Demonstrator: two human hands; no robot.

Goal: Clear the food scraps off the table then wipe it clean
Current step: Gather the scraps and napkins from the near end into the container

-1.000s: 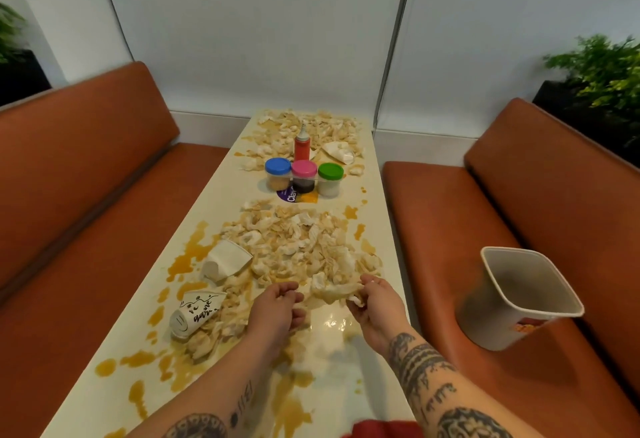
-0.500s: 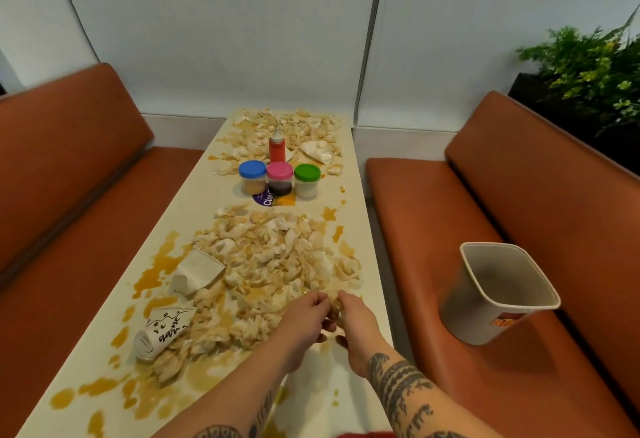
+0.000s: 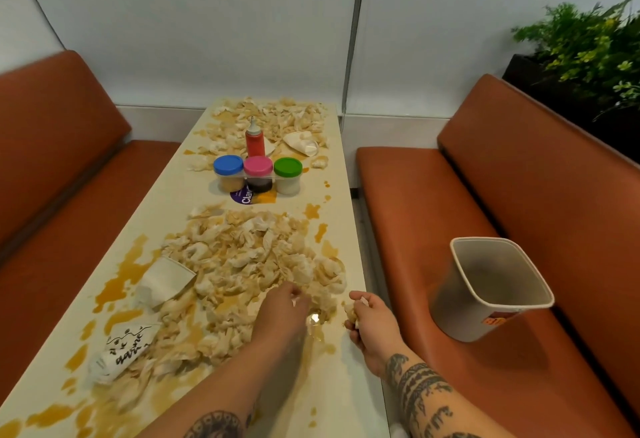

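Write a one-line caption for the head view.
Right hand grips a clump of scraps at the table edge, left hand touches the scrap pile, bin stands on the bench.

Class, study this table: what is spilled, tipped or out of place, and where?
Puddles of orange sauce are spilled down the left of the table. Food scraps cover its middle and far end. A white paper cup and a printed paper cup lie tipped. A bin sits on the right bench seat.

Purple sticker on the table reads "Clav", the rest hidden. Crushed cup bears black script, unreadable.
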